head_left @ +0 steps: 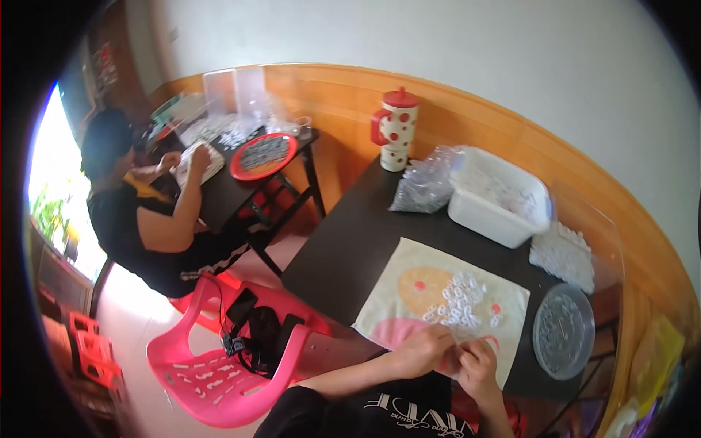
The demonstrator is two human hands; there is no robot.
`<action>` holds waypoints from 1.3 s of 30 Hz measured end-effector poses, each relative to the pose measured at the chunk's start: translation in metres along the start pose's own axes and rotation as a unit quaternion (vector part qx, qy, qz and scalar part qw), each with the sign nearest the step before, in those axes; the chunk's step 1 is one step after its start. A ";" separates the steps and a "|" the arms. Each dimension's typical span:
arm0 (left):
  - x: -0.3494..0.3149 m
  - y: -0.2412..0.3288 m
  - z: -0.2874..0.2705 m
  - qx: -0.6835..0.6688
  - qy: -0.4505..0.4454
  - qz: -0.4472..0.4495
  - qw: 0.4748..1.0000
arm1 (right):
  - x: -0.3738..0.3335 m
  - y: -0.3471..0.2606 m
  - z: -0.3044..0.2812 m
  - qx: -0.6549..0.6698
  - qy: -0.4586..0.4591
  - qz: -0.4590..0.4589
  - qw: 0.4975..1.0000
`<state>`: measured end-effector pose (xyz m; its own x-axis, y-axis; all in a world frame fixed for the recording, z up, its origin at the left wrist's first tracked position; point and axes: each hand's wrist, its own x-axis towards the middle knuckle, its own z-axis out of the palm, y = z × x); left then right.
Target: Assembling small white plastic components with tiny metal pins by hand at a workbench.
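A pile of small white ring-shaped pieces lies on a cream cloth printed with pink and orange shapes. At the cloth's near edge, my left hand and my right hand meet close together, just below the pile. The fingers of both are pinched in toward each other. Whatever sits between the fingertips is too small and too covered to make out. A round clear tray with small dark pieces in it stands to the right of the cloth.
Behind the cloth on the black table are a white tub, a clear plastic bag, a spotted tumbler and a bumpy white pack. A pink chair holds cables and dark devices. Another person works at the left table.
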<state>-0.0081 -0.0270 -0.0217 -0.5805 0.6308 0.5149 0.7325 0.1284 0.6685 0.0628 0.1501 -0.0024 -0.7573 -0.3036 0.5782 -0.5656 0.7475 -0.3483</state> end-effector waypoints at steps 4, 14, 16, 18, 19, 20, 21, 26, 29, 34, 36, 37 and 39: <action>-0.004 0.003 -0.003 0.008 -0.013 0.001 1.000 | 0.002 -0.003 0.003 -0.011 0.002 -0.005 1.000; 0.002 0.006 -0.010 0.045 -0.064 0.059 0.995 | 0.006 0.005 0.003 0.052 -0.008 -0.022 0.998; 0.003 0.005 -0.010 0.044 -0.068 0.056 0.995 | 0.007 0.007 0.003 0.064 -0.002 -0.022 0.998; 0.004 0.006 -0.009 0.043 -0.072 0.053 0.995 | 0.011 0.009 0.005 0.068 0.012 -0.021 0.997; 0.005 0.006 -0.009 0.038 -0.070 0.047 0.996 | 0.012 0.009 0.007 0.072 0.026 -0.025 0.997; 0.005 0.006 -0.009 0.034 -0.068 0.040 0.996 | 0.011 0.008 0.007 0.072 0.027 -0.024 0.997; 0.005 0.006 -0.009 0.035 -0.068 0.041 0.996 | 0.010 0.007 0.007 0.074 0.019 -0.017 0.997; 0.004 0.002 -0.005 0.066 -0.064 0.046 0.995 | 0.010 0.008 0.010 0.059 0.026 -0.030 0.998; 0.002 0.001 -0.001 0.070 -0.053 0.057 0.995 | 0.013 0.006 0.009 0.053 0.035 -0.049 0.997; -0.002 0.008 -0.002 0.090 -0.040 0.081 0.992 | 0.010 -0.003 0.002 0.055 0.021 -0.049 0.997; -0.004 0.011 -0.002 0.092 -0.044 0.089 0.991 | 0.006 -0.003 0.000 0.043 0.018 -0.050 0.998; -0.006 0.012 -0.001 0.092 -0.034 0.094 0.991 | 0.002 -0.005 0.000 0.035 0.008 -0.052 0.998; -0.002 0.007 0.000 0.080 -0.033 0.106 0.991 | 0.003 -0.004 0.000 0.039 0.015 -0.037 0.998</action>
<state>-0.0022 -0.0274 -0.0183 -0.3869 0.7040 0.5956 0.8857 0.1040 0.4524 0.0629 0.1459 0.0011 -0.7026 -0.3385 0.6259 -0.6448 0.6748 -0.3589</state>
